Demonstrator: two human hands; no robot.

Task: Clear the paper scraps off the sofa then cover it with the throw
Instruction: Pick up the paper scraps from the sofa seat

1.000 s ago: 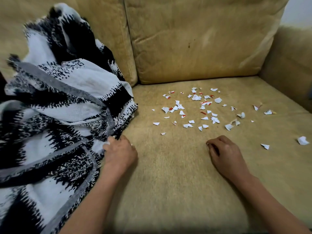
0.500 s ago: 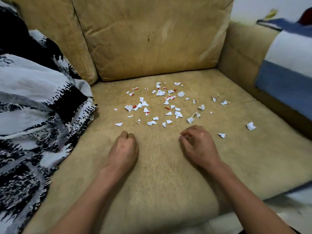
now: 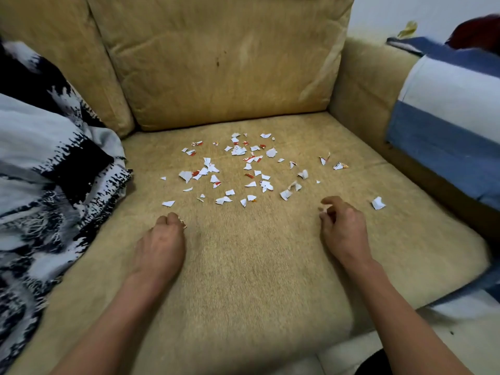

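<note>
A tan sofa (image 3: pixel 243 280) filled the head view, its seat bare but for the mess; the paper scraps (image 3: pixel 238 169) lay scattered across the middle of the seat, with one stray scrap (image 3: pixel 378 203) well apart to the right, near a blue-and-white cloth (image 3: pixel 446 117) over the armrest; the throw (image 3: pixel 40 171) sat bunched at the left end, off the seat's centre; the left hand (image 3: pixel 162 244) rested knuckles-down, fingers curled together, apparently pinching a scrap (image 3: pixel 183 223) at their tips; the right hand (image 3: pixel 342 228) hovered near the scatter, fingers loosely bent and slightly apart, nothing seen between them; clearing looked barely begun, nearly every piece left to gather, and the covering not yet started.
</note>
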